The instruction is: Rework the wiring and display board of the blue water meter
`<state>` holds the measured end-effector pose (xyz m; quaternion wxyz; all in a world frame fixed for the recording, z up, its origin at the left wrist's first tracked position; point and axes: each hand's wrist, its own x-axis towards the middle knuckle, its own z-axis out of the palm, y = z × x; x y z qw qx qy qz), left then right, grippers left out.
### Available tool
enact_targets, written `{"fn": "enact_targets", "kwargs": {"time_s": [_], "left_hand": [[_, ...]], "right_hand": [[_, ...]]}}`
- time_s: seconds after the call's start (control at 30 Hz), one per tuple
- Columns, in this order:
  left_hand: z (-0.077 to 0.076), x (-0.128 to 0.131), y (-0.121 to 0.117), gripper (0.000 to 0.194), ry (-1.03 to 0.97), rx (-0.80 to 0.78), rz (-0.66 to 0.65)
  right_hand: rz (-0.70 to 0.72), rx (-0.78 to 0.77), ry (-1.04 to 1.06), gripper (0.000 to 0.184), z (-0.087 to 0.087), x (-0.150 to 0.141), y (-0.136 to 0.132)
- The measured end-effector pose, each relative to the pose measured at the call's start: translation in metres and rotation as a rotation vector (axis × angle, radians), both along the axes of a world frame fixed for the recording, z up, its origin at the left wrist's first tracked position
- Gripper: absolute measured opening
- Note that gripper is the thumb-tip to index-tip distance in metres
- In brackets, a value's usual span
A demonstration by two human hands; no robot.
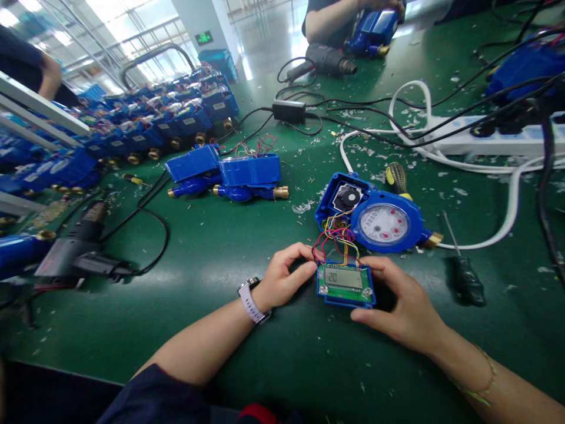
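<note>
A green display circuit board (346, 280) in a blue frame lies between my hands, its small screen reading what looks like "20". The thumb and forefinger of my left hand (289, 274) close on its upper left corner by the wires. My right hand (404, 306) curls round its right side, fingers at the upper corner and thumb by the lower edge. Thin coloured wires (338, 238) run from the board to an opened blue water meter (410, 221) just beyond. The meter's round dial faces up, and a black round part sits in its open box.
Two blue meters (249, 171) stand left of centre, with rows of more (176, 118) behind. Heat guns (79, 253) lie left and far back. Screwdrivers (468, 280), a white power strip (463, 135), cables and scraps lie right. Another person's arm (331, 20) is across the table.
</note>
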<state>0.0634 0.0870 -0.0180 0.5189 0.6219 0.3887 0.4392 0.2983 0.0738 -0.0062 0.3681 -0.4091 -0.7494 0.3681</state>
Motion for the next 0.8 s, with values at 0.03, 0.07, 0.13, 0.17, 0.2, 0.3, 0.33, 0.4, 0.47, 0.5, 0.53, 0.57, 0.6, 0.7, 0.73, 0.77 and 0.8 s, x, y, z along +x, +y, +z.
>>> {"fn": "enact_targets", "kwargs": {"time_s": [0.03, 0.07, 0.13, 0.17, 0.2, 0.3, 0.33, 0.4, 0.47, 0.5, 0.53, 0.57, 0.6, 0.7, 0.73, 0.77, 0.8], "left_hand": [[-0.0005, 0.0000, 0.0000, 0.026, -0.010, -0.006, -0.003], [-0.0007, 0.0000, 0.0001, 0.026, -0.017, -0.016, -0.003], [-0.0006, 0.0002, 0.0006, 0.028, -0.035, -0.046, -0.006], [-0.0002, 0.0004, 0.0011, 0.030, -0.049, -0.065, -0.006], [0.0005, 0.0006, 0.0016, 0.031, -0.065, -0.088, -0.005], [0.0034, 0.0016, 0.0034, 0.034, -0.107, -0.165, 0.005], [0.0042, 0.0019, 0.0040, 0.034, -0.115, -0.187, 0.008], [0.0050, 0.0024, 0.0051, 0.035, -0.132, -0.217, 0.009], [0.0041, 0.0024, 0.0057, 0.035, -0.148, -0.234, 0.013], [0.0030, 0.0022, 0.0058, 0.034, -0.158, -0.240, 0.018], [0.0019, 0.0020, 0.0058, 0.034, -0.171, -0.248, 0.021], [0.0007, 0.0017, 0.0058, 0.033, -0.187, -0.260, 0.021], [-0.0003, 0.0015, 0.0056, 0.034, -0.207, -0.278, 0.015], [-0.0016, 0.0017, 0.0052, 0.038, -0.295, -0.363, -0.077], [-0.0015, 0.0020, 0.0051, 0.040, -0.330, -0.397, -0.124], [-0.0012, 0.0025, 0.0050, 0.044, -0.365, -0.429, -0.172], [-0.0008, 0.0031, 0.0050, 0.047, -0.397, -0.454, -0.218]], "right_hand": [[0.000, 0.028, -0.005, 0.054, -0.0006, 0.0001, -0.0002], [-0.003, 0.056, -0.014, 0.054, -0.0011, 0.0001, -0.0004], [-0.012, 0.098, -0.034, 0.054, -0.0017, -0.0001, -0.0008], [-0.015, 0.108, -0.041, 0.054, -0.0018, -0.0002, -0.0010], [-0.015, 0.113, -0.042, 0.053, -0.0017, -0.0004, -0.0011], [-0.014, 0.085, -0.035, 0.054, -0.0014, -0.0005, -0.0014], [-0.018, 0.068, -0.034, 0.054, -0.0016, -0.0003, -0.0015], [-0.030, 0.030, -0.035, 0.055, -0.0024, 0.0000, -0.0015], [-0.037, -0.006, -0.027, 0.056, -0.0035, 0.0002, -0.0014], [-0.037, -0.024, -0.019, 0.056, -0.0039, 0.0003, -0.0014], [-0.032, -0.046, -0.008, 0.056, -0.0041, 0.0002, -0.0014], [-0.023, -0.074, 0.005, 0.057, -0.0041, 0.0001, -0.0014], [-0.012, -0.111, 0.022, 0.057, -0.0038, 0.0000, -0.0014], [0.048, -0.300, 0.123, 0.059, -0.0010, -0.0009, -0.0008], [0.079, -0.383, 0.180, 0.060, 0.0001, -0.0012, -0.0004], [0.113, -0.468, 0.247, 0.060, 0.0010, -0.0015, 0.0002], [0.148, -0.548, 0.324, 0.061, 0.0017, -0.0016, 0.0009]]}}
